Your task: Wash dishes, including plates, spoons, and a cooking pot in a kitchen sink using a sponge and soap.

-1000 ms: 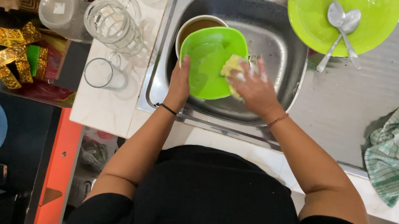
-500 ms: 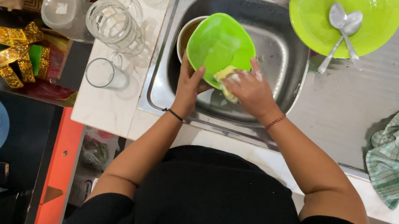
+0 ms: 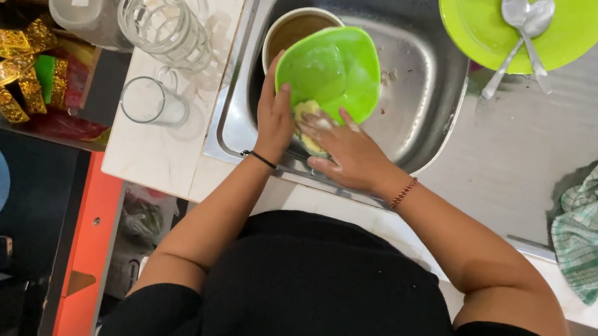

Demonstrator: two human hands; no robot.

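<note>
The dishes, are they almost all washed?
Not all. A big green plate with two spoons sits on the drainboard beside the sink, and glasses stand on the counter; whether they are washed cannot be told. In hand: the left hand holds a green bowl over the sink while the right hand rubs it with a yellow sponge. Left: a brown-filled cup behind the bowl.

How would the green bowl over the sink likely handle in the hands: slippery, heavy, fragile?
The green bowl looks like thin plastic, so probably light and unlikely to break. Its glossy, seemingly wet surface under the sponge may be slippery; the left hand grips its rim while the right hand scrubs.
</note>
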